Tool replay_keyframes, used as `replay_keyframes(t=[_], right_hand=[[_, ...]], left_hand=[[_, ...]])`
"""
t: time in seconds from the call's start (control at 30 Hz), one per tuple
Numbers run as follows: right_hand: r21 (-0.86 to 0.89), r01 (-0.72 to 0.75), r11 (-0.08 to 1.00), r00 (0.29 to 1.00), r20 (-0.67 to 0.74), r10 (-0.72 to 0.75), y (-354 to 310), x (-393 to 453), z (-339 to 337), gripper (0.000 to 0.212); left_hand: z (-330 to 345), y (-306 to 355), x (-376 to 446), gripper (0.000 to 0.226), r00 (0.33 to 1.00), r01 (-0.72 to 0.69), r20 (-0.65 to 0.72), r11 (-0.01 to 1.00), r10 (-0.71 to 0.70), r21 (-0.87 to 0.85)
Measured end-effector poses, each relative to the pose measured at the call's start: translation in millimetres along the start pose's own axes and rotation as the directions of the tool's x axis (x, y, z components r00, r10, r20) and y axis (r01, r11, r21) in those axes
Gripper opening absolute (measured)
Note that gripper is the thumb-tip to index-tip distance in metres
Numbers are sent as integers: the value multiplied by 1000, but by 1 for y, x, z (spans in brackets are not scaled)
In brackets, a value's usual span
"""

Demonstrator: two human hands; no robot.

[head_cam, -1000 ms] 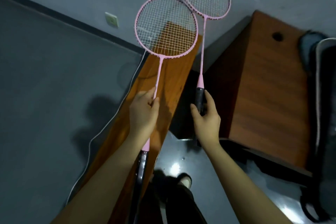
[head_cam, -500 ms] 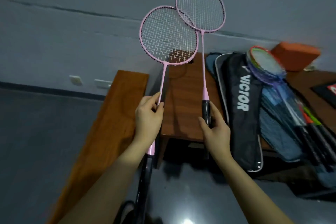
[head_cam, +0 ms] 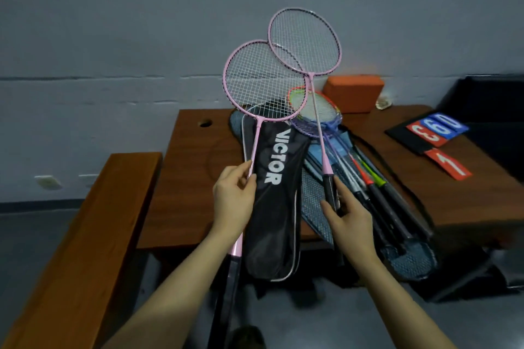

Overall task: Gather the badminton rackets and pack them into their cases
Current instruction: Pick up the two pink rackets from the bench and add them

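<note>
Nearest the viewer, the left hand (head_cam: 234, 195) pinches the thin shaft of one pink racket (head_cam: 262, 81), whose black handle runs down beside the forearm. The right hand (head_cam: 347, 215) curls its fingers round the black grip of a second pink racket (head_cam: 304, 42); the two heads overlap above the table (head_cam: 187, 178). Beyond the hands, a black case (head_cam: 273, 207) lettered VICTOR lies on the table with its near end overhanging the edge, and appears unfilled. To its right a heap of other rackets (head_cam: 365, 176) rests on grey-blue cases (head_cam: 314, 207), none visibly packed. Farther right lie score cards (head_cam: 436, 133); an orange block (head_cam: 353, 92) stands at the far edge. Judged progress: gathering is under way and packing has not begun.
</note>
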State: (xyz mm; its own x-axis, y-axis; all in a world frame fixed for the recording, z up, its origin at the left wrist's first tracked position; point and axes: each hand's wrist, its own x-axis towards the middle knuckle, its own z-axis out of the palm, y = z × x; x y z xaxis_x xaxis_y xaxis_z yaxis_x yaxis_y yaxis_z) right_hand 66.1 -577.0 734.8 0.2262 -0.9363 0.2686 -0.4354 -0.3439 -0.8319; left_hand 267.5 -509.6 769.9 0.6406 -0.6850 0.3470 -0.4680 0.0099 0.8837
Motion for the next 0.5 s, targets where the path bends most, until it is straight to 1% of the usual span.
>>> replay_keyframes(t=[0.2, 0.3, 0.37, 0.5], right_hand=[[-23, -25, 999, 1000, -17, 24, 51, 64, -40, 55], [-34, -63, 997, 998, 25, 64, 66, 95, -59, 56], [-30, -78, 996, 996, 40, 79, 79, 114, -68, 55], [-27, -114, 993, 990, 85, 116, 105, 136, -84, 54]], left_hand=[[86, 3, 46, 29, 999, 3, 33, 1000, -2, -17], [132, 5, 68, 29, 997, 62, 44, 997, -60, -46], [158, 4, 79, 30, 996, 86, 25, 995, -84, -60], [201, 5, 91, 31, 989, 147, 19, 989, -146, -31]])
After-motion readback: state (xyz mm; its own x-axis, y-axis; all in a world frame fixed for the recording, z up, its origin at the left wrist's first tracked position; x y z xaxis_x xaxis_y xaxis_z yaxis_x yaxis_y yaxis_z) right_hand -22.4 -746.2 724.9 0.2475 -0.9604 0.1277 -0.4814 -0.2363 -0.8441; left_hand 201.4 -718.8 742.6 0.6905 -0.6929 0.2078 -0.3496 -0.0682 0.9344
